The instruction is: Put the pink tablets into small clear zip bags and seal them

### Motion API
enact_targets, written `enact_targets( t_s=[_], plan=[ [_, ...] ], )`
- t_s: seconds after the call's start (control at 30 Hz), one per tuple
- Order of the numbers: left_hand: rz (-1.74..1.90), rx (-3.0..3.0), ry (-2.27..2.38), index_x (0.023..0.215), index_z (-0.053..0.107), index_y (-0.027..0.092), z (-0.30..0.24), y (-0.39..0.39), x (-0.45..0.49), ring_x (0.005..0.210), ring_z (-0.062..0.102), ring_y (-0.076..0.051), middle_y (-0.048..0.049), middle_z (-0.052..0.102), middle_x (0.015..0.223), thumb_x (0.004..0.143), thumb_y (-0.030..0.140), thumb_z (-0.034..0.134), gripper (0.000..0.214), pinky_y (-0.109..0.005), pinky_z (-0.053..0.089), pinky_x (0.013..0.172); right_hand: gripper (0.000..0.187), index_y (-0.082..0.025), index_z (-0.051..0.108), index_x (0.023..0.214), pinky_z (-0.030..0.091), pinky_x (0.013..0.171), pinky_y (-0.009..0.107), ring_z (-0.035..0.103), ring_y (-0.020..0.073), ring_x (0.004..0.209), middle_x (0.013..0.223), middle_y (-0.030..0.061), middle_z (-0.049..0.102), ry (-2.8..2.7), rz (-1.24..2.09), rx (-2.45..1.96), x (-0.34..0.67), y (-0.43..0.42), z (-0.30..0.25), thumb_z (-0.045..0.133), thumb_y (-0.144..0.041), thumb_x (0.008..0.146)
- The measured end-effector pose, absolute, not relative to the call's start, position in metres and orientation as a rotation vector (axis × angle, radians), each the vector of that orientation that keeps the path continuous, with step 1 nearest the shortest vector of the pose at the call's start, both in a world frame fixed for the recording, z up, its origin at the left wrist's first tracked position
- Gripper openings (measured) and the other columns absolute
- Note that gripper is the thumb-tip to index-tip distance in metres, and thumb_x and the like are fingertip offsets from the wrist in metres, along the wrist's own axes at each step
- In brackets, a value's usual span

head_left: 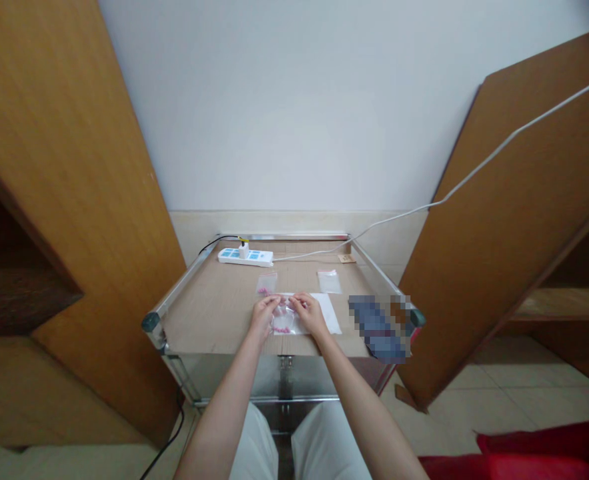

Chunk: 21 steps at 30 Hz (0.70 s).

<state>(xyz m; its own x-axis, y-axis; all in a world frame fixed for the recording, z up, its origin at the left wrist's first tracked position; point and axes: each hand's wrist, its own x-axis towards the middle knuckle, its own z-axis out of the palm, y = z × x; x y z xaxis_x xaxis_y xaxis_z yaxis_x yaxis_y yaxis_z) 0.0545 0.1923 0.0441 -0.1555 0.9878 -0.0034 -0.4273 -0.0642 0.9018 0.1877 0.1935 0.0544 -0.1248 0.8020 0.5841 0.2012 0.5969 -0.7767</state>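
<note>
My left hand [264, 313] and my right hand [308, 313] both pinch the top edge of a small clear plastic bag [284, 320] that holds several pink pieces. The bag lies over a white sheet [330, 313] near the front of a cardboard-covered cart top [214, 307]. Both hands have fingers curled together on the bag's edge. A second small bag with pink pieces [266, 285] lies just beyond my left hand. A third, clear bag [329, 281] lies beyond my right hand.
A white power strip [245, 256] with a plug and cable sits at the cart's far edge. A blurred dark object [378, 328] lies at the front right. Wooden panels lean on both sides. Red fabric [539, 457] is at the lower right.
</note>
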Motion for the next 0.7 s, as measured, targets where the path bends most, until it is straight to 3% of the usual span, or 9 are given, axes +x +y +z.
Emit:
enact_targets(
  t_s=[0.7],
  plan=[
    [1.510, 0.755, 0.939, 0.068, 0.060, 0.011, 0.0467, 0.1903, 0.0538, 0.062, 0.057, -0.014, -0.0049, 0.061, 0.068, 0.048, 0.028, 0.068, 0.028, -0.024, 0.044, 0.053, 0.023, -0.016, 0.061, 0.069, 0.038, 0.061, 0.023, 0.052, 0.0134, 0.065, 0.069, 0.0037, 0.058, -1.640, 0.646, -0.867, 0.1885, 0.1918, 0.0565, 0.047, -0.032, 0.076]
  ],
)
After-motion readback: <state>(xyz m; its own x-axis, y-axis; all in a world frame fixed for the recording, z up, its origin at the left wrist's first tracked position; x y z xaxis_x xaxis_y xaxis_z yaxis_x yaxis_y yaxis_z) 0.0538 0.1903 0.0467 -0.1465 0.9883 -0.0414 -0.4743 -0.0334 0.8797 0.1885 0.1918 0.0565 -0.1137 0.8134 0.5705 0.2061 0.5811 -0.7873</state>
